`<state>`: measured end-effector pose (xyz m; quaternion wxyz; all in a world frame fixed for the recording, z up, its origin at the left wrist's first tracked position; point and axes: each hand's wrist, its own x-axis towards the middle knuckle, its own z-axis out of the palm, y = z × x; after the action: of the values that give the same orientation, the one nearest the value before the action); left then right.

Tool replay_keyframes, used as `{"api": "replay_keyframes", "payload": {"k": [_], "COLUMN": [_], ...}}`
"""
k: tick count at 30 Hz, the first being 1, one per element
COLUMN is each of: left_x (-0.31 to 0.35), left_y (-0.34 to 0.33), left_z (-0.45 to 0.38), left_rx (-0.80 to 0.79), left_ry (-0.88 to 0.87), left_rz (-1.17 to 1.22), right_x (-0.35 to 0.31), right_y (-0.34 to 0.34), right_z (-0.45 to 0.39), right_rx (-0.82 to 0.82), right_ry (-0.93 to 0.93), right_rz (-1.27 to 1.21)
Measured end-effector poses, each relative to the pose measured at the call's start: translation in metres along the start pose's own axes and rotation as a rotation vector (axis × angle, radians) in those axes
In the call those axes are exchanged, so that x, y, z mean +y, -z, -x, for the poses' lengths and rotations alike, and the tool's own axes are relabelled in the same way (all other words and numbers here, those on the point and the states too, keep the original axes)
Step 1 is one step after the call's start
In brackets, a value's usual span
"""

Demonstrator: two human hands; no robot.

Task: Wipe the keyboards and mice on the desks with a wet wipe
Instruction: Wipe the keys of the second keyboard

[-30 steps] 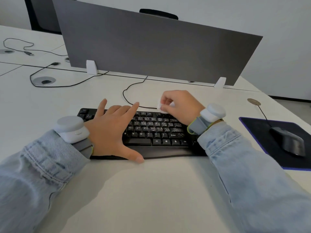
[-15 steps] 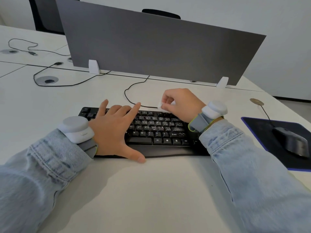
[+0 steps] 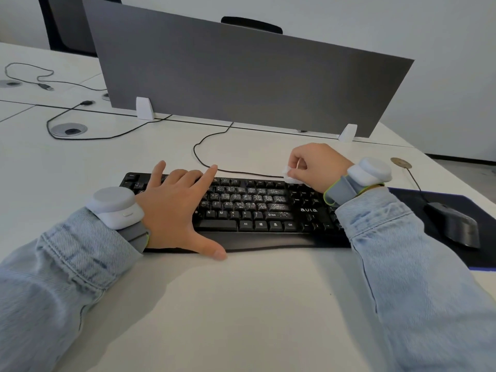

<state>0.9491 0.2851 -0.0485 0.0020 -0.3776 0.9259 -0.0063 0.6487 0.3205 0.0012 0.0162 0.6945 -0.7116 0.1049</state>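
While our right hand (image 3: 318,167) pinches the wipe (image 3: 290,176) on the keyboard (image 3: 257,208) back row and our left hand (image 3: 174,208) lies flat steadying it, we judge this keyboard unfinished and the mouse (image 3: 453,226) right of it untouched.

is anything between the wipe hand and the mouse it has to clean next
Nothing visible. The right hand pinches the wet wipe at the keyboard's top right; the mouse sits uncovered on its mouse pad.

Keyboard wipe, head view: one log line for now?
stage: wiping keyboard top row | left hand: flat, steadying | right hand: pinching wet wipe | mouse: untouched
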Motion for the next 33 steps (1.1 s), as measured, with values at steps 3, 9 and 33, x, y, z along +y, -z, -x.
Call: {"api": "replay_keyframes", "payload": {"k": [3,9,33], "left_x": [0.000,0.001,0.001], "left_y": [0.000,0.001,0.002], "left_z": [0.000,0.001,0.001], "left_rx": [-0.006,-0.017,-0.027], "left_ry": [0.004,0.002,0.008], "left_rz": [0.003,0.015,0.020], "right_x": [-0.013,-0.034,-0.028], "right_y": [0.000,-0.009,0.002], "right_z": [0.003,0.007,0.020], "right_rx": [0.053,-0.108,-0.051], "right_ry": [0.072,0.140,0.100], "right_rz": [-0.231,-0.206,-0.086]}}
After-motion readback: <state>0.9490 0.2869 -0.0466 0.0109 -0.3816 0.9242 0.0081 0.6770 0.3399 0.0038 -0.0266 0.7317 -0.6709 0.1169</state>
